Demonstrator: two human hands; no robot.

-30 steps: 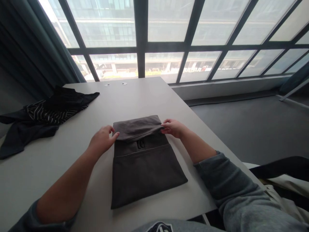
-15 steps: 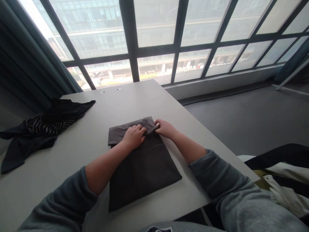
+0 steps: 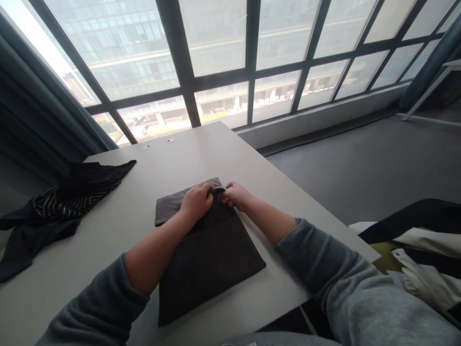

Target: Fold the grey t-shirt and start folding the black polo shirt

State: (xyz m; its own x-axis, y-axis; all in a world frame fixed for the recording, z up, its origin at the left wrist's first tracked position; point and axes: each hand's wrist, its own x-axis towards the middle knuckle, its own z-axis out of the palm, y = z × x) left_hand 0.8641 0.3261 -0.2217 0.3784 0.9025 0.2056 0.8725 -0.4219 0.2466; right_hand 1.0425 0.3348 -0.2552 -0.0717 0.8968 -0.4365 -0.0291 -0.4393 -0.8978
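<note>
Dark striped clothing point(image 3: 54, 206) lies heaped at the table's point(image 3: 201, 149) far left edge, well apart from the work. Mid-table, a grey folded garment point(image 3: 205, 250) lies flat; left hand point(image 3: 196, 202) presses curled on its folded-over top flap, pinning the fold. Right hand point(image 3: 236, 196) pinches the flap's right corner, seemingly to keep the edge aligned.

Grey sweatshirt sleeves point(image 3: 345, 274) pushed up, forearms bare.
</note>
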